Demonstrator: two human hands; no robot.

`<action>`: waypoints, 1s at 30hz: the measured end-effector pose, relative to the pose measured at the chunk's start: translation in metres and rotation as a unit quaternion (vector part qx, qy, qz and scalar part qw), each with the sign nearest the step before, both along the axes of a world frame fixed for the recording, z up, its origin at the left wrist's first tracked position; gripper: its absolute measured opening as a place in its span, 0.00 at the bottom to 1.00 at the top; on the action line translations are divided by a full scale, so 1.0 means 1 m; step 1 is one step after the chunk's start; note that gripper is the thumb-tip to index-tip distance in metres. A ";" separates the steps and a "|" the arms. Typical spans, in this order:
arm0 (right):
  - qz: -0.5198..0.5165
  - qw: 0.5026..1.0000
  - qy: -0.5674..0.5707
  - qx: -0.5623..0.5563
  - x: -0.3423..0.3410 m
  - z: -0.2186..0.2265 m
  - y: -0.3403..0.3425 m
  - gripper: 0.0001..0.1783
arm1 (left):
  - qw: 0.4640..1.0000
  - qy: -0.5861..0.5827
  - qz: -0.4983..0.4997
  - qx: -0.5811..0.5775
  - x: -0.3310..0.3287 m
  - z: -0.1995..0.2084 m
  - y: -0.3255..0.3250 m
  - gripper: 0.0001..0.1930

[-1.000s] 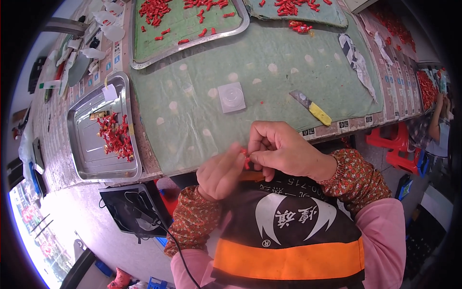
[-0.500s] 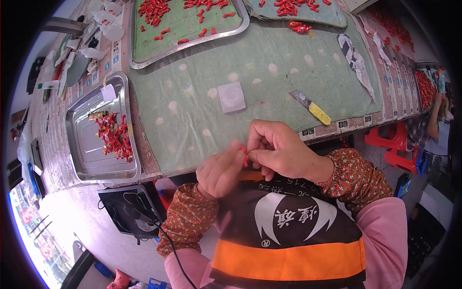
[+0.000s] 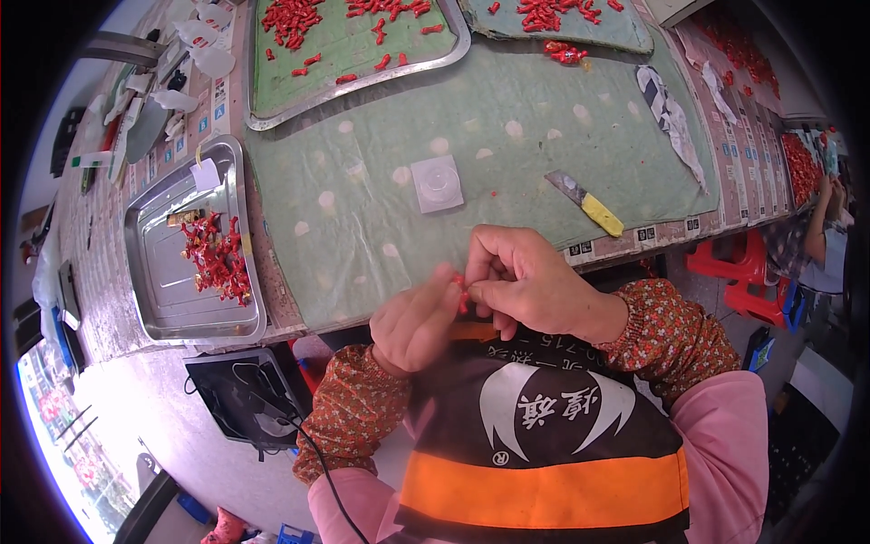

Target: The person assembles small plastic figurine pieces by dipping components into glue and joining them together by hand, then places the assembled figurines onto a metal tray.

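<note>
A small red figure-like piece is pinched between my two hands, just off the table's near edge and above my apron. My left hand has its fingers closed on the piece from the left. From the right, my right hand grips at it with thumb and forefinger pressed together. The fingers cover most of the piece, so its exact shape is hard to make out. Beyond the hands on the green cloth lie a small clear square dish and a yellow-handled knife.
At left, a metal tray holds a heap of red and gold figures. A larger tray and a board with several red pieces stand at the back. A striped rag lies at right. Another person sits far right.
</note>
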State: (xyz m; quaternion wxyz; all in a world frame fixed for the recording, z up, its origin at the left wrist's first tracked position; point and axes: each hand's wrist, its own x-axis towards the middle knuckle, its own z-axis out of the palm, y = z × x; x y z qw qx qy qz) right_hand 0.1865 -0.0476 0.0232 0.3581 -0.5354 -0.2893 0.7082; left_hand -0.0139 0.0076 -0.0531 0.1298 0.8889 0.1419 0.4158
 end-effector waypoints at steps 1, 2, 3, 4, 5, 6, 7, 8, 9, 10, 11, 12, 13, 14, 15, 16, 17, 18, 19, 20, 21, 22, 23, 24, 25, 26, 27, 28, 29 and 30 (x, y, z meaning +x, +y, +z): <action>-0.001 1.000 0.000 -0.001 0.000 0.000 0.000 0.04 | 1.000 -0.004 -0.001 0.002 0.000 0.000 0.000 0.11; -0.001 1.000 0.000 -0.001 0.000 0.000 0.000 0.04 | 1.000 -0.004 -0.001 0.002 0.000 0.000 0.000 0.11; -0.001 1.000 0.005 -0.002 0.001 0.001 0.000 0.04 | 1.000 -0.003 -0.003 0.005 0.000 0.000 0.000 0.11; -0.001 1.000 0.010 -0.003 0.001 0.001 0.000 0.04 | 1.000 -0.003 -0.005 0.007 0.000 0.001 0.001 0.11; 0.000 1.000 0.010 -0.003 0.002 0.001 0.000 0.04 | 1.000 -0.003 -0.004 0.007 0.000 0.002 0.001 0.11; 0.003 1.000 0.020 -0.009 0.003 0.000 0.000 0.04 | 1.000 0.003 -0.012 0.013 0.000 0.003 0.002 0.11; 0.007 0.999 0.030 -0.014 0.004 -0.001 0.000 0.04 | 1.000 0.008 -0.020 0.019 -0.001 0.003 0.003 0.12; 0.006 0.999 0.030 -0.014 0.006 -0.001 0.001 0.04 | 1.000 0.008 -0.020 0.019 -0.001 0.003 0.003 0.12; 0.012 0.999 0.034 -0.022 0.007 -0.001 0.001 0.04 | 0.999 0.010 -0.024 0.022 -0.002 0.003 0.003 0.12; 0.017 0.999 0.037 -0.030 0.007 0.000 0.002 0.04 | 0.999 0.011 -0.027 0.025 -0.002 0.004 0.004 0.13; 0.017 0.999 0.038 -0.030 0.008 0.000 0.003 0.04 | 0.999 0.011 -0.027 0.025 -0.003 0.005 0.004 0.13; 0.019 0.999 0.040 -0.030 0.009 0.000 0.003 0.05 | 0.999 0.014 -0.030 0.024 -0.003 0.005 0.004 0.13; 0.020 0.998 0.043 -0.030 0.009 0.000 0.003 0.05 | 0.999 0.018 -0.033 0.022 -0.003 0.006 0.004 0.14; 0.020 0.998 0.043 -0.031 0.010 0.000 0.003 0.05 | 0.999 0.017 -0.034 0.022 -0.003 0.006 0.004 0.14; 0.021 0.998 0.048 -0.036 0.010 -0.001 0.003 0.05 | 0.999 0.022 -0.035 0.024 -0.003 0.007 0.004 0.14; 0.023 0.997 0.053 -0.042 0.011 -0.001 0.003 0.06 | 0.999 0.027 -0.037 0.027 -0.003 0.007 0.004 0.14; 0.023 0.997 0.053 -0.042 0.011 -0.001 0.004 0.06 | 0.999 0.027 -0.037 0.027 -0.003 0.007 0.004 0.14; 0.026 0.998 0.045 -0.045 0.011 0.000 0.004 0.06 | 0.998 0.027 -0.041 0.032 -0.003 0.007 0.004 0.14; 0.029 0.998 0.037 -0.049 0.010 0.001 0.005 0.07 | 0.998 0.026 -0.045 0.038 -0.003 0.007 0.005 0.14; 0.028 0.998 0.037 -0.049 0.010 0.000 0.006 0.07 | 0.998 0.026 -0.046 0.038 -0.004 0.007 0.005 0.14; 0.029 0.998 0.040 -0.046 0.010 0.000 0.006 0.08 | 0.998 0.030 -0.048 0.040 -0.004 0.008 0.005 0.14; 0.031 0.998 0.043 -0.043 0.010 0.000 0.006 0.09 | 0.997 0.034 -0.050 0.043 -0.004 0.009 0.005 0.14; 0.030 0.998 0.043 -0.043 0.009 0.000 0.006 0.09 | 0.997 0.034 -0.051 0.043 -0.004 0.008 0.005 0.14; 0.025 0.998 0.042 -0.045 0.009 0.000 0.006 0.09 | 0.997 0.034 -0.050 0.045 -0.004 0.008 0.005 0.14; 0.021 0.998 0.042 -0.046 0.008 0.000 0.006 0.10 | 0.997 0.034 -0.049 0.047 -0.004 0.008 0.005 0.14; 0.021 0.998 0.042 -0.046 0.007 0.000 0.006 0.10 | 0.997 0.034 -0.049 0.047 -0.004 0.008 0.005 0.14; 0.015 0.999 0.036 -0.039 0.006 0.001 0.004 0.10 | 0.997 0.033 -0.050 0.046 -0.003 0.008 0.005 0.14; 0.009 0.999 0.029 -0.032 0.005 0.001 0.004 0.10 | 0.997 0.032 -0.051 0.045 -0.003 0.008 0.005 0.13; 0.010 0.999 0.029 -0.032 0.004 0.001 0.003 0.10 | 0.997 0.032 -0.050 0.045 -0.003 0.008 0.005 0.13; 0.006 0.999 0.026 -0.030 0.003 0.001 0.003 0.10 | 0.997 0.035 -0.053 0.043 -0.003 0.008 0.006 0.13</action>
